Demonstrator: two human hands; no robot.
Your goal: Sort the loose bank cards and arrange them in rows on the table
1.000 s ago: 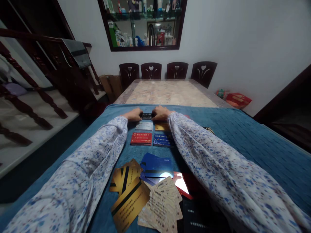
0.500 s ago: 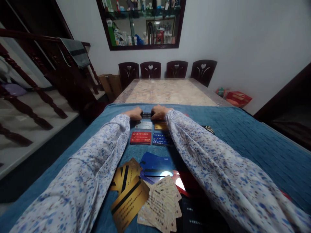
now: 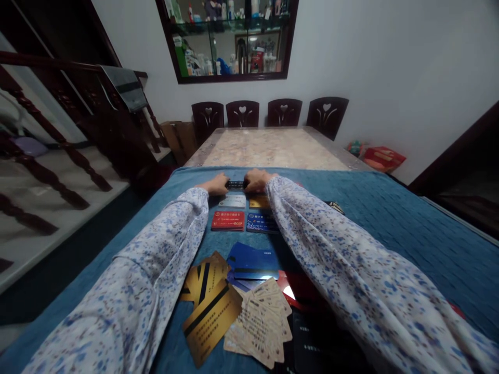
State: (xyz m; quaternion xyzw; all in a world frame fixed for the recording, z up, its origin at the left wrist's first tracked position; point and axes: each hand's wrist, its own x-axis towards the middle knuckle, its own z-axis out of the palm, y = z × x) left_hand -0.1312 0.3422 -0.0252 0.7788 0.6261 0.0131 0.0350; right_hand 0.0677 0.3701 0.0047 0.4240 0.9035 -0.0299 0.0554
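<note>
Left hand [image 3: 218, 184], right hand [image 3: 257, 181] curled closed on black card's [image 3: 236, 185] ends; long axis left-right. Silver card [image 3: 232, 201] nearer; cloth edge [image 3: 312, 172], tabletop [image 3: 280, 146] beyond.

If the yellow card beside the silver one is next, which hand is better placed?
Probably the right hand: it sits just beyond the yellow card, while the left hand is farther over, on the silver card side. Both hands are at the black card, one at each end.

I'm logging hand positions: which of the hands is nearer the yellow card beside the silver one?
Right. The right hand is just beyond the yellow card; the left hand is farther off, beyond it and to its left.
</note>
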